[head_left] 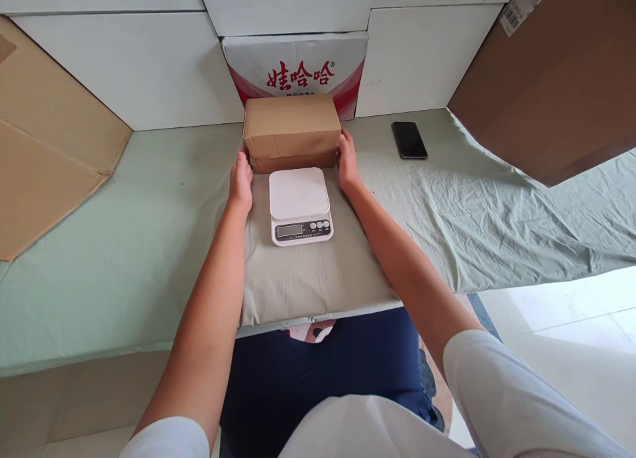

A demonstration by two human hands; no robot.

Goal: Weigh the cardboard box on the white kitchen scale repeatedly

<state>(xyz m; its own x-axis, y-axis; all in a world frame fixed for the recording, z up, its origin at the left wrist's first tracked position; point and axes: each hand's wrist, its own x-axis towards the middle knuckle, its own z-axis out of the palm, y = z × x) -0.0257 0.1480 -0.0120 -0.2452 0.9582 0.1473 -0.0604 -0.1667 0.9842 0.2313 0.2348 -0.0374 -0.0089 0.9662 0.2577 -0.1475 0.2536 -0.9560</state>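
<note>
A brown cardboard box (293,130) rests on the cloth-covered table, just behind a white digital kitchen scale (299,194). My left hand (241,183) presses against the box's left side, fingers pointing away from me. On the opposite side, my right hand (348,163) grips the box at its right end. Both hands have the box between them, and some fingertips are hidden along its sides. The scale's display looks blank and its platform carries nothing.
A black phone (410,140) lies to the right. Behind the brown box stands a white-and-red printed carton (298,60) against white panels. Large cardboard pieces (50,140) lean at the left, with another large brown box (561,80) at the right. The green cloth (507,213) is wrinkled.
</note>
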